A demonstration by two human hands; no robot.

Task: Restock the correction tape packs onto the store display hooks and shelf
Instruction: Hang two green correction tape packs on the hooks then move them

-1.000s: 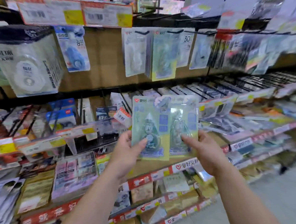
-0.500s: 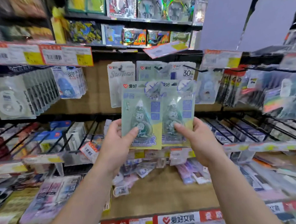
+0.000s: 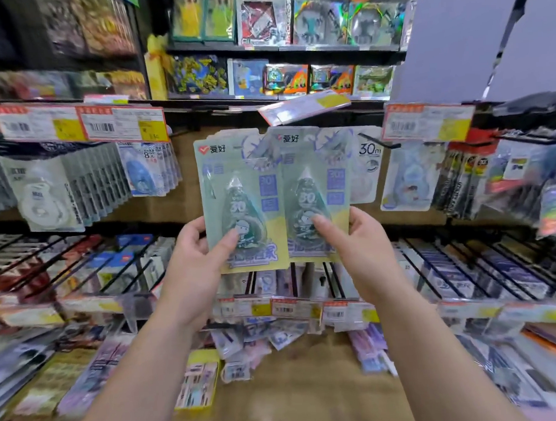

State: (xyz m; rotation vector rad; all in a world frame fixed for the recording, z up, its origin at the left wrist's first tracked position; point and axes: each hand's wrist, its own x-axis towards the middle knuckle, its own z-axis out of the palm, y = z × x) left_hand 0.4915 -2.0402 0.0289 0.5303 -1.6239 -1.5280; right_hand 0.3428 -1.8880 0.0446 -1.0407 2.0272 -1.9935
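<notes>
Packs (image 3: 271,197) (hands (image 3: 192,264) gripping), hooks (image 3: 378,143) behind

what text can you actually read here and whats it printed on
"爱好": top left of the left green pack
"爱好": top of the right green pack
"30": on each held pack's dispenser
"30m": white hanging pack behind them
"8": blue hanging pack
Price tags: barcodes only, print too blurred

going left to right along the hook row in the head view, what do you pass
white tape packs → blue 8 m packs → left-hand green pack → right-hand green pack → 30 m pack → pale blue pack → dark packs
</notes>
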